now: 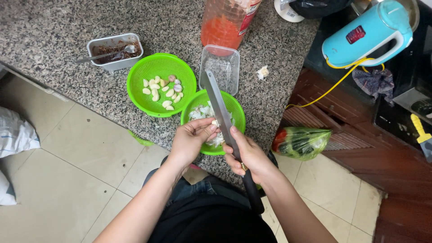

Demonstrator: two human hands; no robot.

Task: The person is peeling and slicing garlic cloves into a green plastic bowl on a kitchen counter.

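My right hand (248,155) grips a long cleaver-like knife (218,104) by its dark handle, the blade pointing away over the counter. Fingers of my left hand (191,137) pinch a small garlic clove (215,123) against the blade's edge. Both hands hover over a green basket (237,115) near the counter's edge, which holds garlic skins and pieces. A larger green basket (137,81) to its left holds several peeled garlic cloves (163,90).
On the granite counter (58,36) stand a metal tin with dark sauce and a spoon (114,51), a clear plastic tub (220,67), a red-filled bottle (225,24) and a loose garlic piece (263,72). A blue kettle (366,36) is at right. A bag of vegetables (300,141) lies below.
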